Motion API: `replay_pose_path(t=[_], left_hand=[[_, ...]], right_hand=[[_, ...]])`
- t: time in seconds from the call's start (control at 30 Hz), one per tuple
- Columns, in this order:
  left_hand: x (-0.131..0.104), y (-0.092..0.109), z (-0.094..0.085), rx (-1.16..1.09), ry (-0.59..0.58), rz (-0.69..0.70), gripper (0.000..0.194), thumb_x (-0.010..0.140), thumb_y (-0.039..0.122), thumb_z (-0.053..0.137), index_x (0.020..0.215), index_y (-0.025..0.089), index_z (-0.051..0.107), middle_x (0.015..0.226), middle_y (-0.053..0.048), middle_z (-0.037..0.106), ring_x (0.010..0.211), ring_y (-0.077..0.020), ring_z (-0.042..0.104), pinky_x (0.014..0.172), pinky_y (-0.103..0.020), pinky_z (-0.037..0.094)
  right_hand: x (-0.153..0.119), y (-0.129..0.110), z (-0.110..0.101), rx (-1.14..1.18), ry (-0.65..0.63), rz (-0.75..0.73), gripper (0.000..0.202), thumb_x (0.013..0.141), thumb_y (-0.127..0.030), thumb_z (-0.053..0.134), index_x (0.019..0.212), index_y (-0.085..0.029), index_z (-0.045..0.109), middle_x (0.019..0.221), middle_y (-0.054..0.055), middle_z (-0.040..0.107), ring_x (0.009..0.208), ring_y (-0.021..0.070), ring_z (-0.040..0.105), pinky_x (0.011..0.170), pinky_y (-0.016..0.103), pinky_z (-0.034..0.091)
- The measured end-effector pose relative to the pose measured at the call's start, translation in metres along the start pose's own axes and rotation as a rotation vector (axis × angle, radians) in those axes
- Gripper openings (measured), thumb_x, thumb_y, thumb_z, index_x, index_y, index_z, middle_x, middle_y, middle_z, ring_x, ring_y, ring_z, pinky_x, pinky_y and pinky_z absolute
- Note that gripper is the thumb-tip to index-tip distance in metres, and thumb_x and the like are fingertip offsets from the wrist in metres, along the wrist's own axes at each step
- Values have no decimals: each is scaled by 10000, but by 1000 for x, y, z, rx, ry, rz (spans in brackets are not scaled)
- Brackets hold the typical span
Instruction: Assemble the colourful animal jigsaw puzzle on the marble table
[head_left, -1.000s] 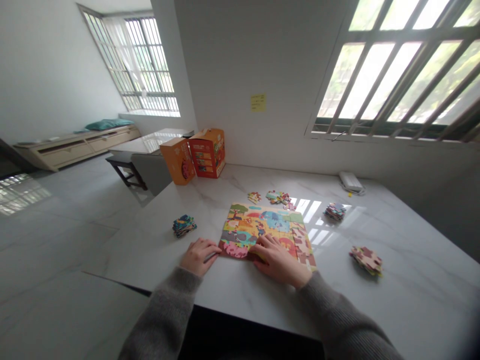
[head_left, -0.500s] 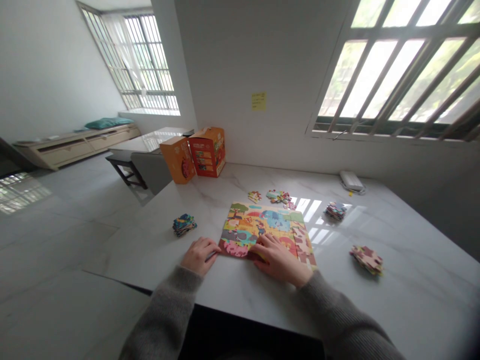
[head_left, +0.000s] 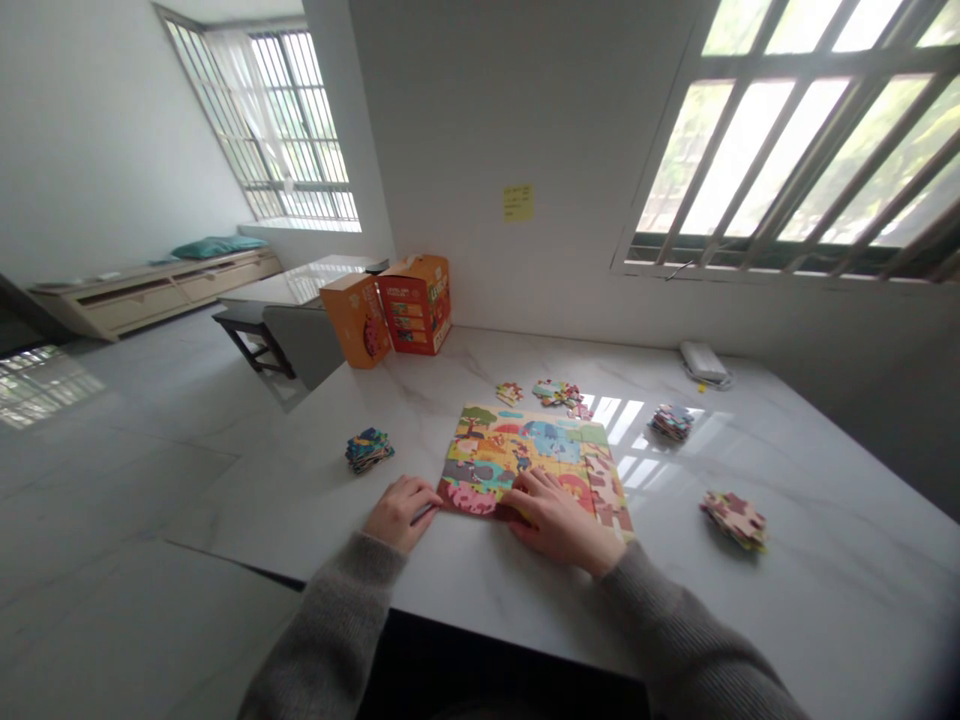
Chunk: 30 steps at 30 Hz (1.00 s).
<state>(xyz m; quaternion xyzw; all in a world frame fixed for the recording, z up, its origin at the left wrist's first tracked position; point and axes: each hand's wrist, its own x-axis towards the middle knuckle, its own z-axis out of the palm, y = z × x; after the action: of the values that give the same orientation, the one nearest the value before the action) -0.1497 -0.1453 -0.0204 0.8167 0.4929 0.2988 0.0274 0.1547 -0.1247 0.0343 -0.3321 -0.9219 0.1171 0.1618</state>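
A colourful jigsaw puzzle (head_left: 555, 445) with animals and a tree lies flat on the table, its pieces joined. My left hand (head_left: 401, 512) rests at its near left corner, fingers closed against the thumb. A thin greyish sliver shows between them, too hidden to name. Over the near edge, my right hand (head_left: 559, 520) has its fingers bent and drawn together on a jigsaw piece (head_left: 512, 513), mostly covered, with brown and yellow showing. Loose puzzle pieces (head_left: 556, 393) lie just beyond the far edge, with a smaller cluster (head_left: 509, 393) to their left.
Stacked pieces stand left, a dark blue-green pile (head_left: 369, 449), and right, a bluish pile (head_left: 671, 422) and a pinkish pile (head_left: 733, 520). Orange boxes (head_left: 416, 305) stand at the back left. A white device (head_left: 703, 362) with a cable sits at the back right, by the wall.
Almost nothing differs. My right hand has shifted very slightly at the puzzle's near edge; my left hand and the piles stay put.
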Motion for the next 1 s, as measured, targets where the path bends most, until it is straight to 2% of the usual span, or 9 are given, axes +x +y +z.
replay_pose_path(t=[0.83, 1.0], left_hand=[[2, 5, -1, -34, 31, -3, 102, 882, 168, 594, 848, 210, 680, 880, -41, 675, 869, -210, 607, 833, -355, 512], [3, 10, -5, -111, 71, -56, 146, 915, 253, 560, 1005, 193, 658, 925, -60, 663, 856, -203, 626, 799, -334, 539]], right_hand=[[0, 0, 0, 9, -16, 8, 244, 877, -199, 650, 1113, -258, 629, 1075, 61, 561, 1046, 236, 504, 929, 406, 471], [-1, 1, -7, 105, 43, 24, 331, 890, -265, 663, 1214, -257, 593, 1185, 86, 526, 1127, 241, 502, 983, 416, 478]])
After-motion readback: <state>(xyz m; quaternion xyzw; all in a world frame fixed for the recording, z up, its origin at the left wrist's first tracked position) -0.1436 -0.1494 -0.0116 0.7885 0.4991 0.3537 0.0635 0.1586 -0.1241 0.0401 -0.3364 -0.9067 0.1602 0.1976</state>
